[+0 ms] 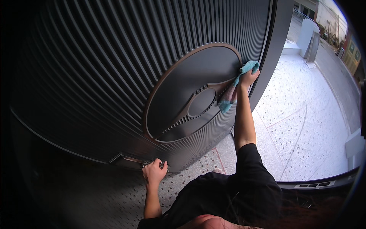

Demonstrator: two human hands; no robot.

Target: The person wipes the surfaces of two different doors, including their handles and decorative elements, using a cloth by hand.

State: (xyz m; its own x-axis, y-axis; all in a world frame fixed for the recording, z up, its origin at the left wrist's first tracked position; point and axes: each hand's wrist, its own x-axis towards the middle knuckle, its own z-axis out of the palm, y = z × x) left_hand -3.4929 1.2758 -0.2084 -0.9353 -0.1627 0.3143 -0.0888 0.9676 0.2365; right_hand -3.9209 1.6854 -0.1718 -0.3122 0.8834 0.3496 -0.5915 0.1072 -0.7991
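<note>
A dark grey ribbed door [120, 57] stands before me, with a large oval panel [194, 65] framed in a bronze-coloured rim. Across the oval runs a raised ornament with a smaller oval [201, 102] at its centre. My right hand [249, 78] grips a teal and pinkish cloth [227, 98] against the right end of the oval, close to the door's side edge. Part of the cloth hangs down over the ornament. Lower and to the left, my left hand [155, 171] is closed around the door handle [161, 165], which its fingers mostly hide.
A handle plate [128, 158] lies along the door's edge left of my left hand. Beyond the dark door frame [274, 54] spreads a bright speckled terrazzo floor [297, 123]. A grey slab [313, 47] leans by a pale block outside. A dark threshold [317, 184] crosses the lower right.
</note>
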